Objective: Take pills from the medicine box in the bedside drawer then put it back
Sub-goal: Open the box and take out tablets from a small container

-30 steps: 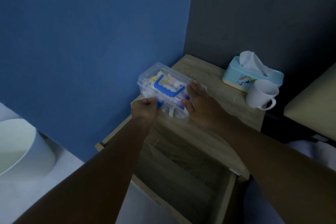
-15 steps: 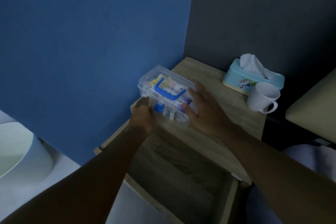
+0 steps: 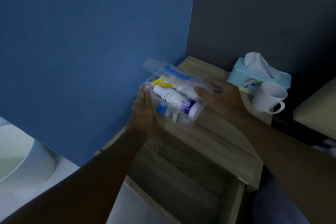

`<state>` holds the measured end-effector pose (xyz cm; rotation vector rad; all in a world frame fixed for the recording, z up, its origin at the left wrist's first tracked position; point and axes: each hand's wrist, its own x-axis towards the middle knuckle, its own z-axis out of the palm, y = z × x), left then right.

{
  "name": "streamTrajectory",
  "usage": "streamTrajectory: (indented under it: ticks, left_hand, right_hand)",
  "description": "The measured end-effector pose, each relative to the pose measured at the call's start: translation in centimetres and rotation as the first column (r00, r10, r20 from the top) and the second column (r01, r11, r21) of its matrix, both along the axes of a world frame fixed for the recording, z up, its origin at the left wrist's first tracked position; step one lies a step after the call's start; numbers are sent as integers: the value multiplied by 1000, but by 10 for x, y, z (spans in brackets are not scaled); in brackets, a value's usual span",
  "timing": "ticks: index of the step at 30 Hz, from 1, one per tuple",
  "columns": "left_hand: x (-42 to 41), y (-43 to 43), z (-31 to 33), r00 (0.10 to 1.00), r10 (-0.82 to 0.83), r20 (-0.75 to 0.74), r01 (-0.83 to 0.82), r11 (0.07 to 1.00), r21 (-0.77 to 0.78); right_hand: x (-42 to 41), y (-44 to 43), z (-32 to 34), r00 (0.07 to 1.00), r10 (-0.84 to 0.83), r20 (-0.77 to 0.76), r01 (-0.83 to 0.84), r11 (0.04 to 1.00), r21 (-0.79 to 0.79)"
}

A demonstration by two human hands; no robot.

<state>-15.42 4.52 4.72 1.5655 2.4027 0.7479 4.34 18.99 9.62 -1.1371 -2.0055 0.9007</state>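
The clear plastic medicine box stands on the wooden bedside table, near its left edge by the blue wall. Its lid, with a blue handle, is raised and tilted back. Inside lie a white bottle, a yellow pack and small packets. My left hand presses flat against the box's left side. My right hand grips the lid's right end, thumb over the rim. The drawer below is pulled out and dark inside.
A light-blue tissue box and a white mug stand at the table's back right. A pale cushioned edge is at the far right. A white rounded object sits on the floor at the left.
The lid was shut and flat; now it is swung up and back, showing the contents. My left hand slid from the front latch to the box's left side. My right hand moved to the lid's end.
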Motion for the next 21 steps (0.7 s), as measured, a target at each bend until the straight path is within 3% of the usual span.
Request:
streamTrajectory:
  ticks: [3, 8, 12, 18, 21]
  left_hand:
    - [-6, 5, 0, 998, -23, -65, 28, 997, 74]
    - [-12, 11, -1, 958, -199, -207, 192, 980, -50]
    - [-12, 12, -3, 954, -197, -226, 180, 979, -94]
    - [-14, 15, -4, 949, -192, -251, 170, 980, -106]
    - [-14, 15, -5, 953, -186, -238, 168, 981, -92]
  right_hand:
    - [-6, 12, 12, 988, -108, -113, 108, 994, -9]
    - [-17, 48, 30, 897, -365, -250, 358, 931, -74]
    - [-24, 64, 34, 818, -508, -269, 525, 851, -11]
    - [-17, 77, 10, 911, -398, -104, 406, 912, 65]
    - [-15, 77, -2, 891, -448, -72, 454, 882, 127]
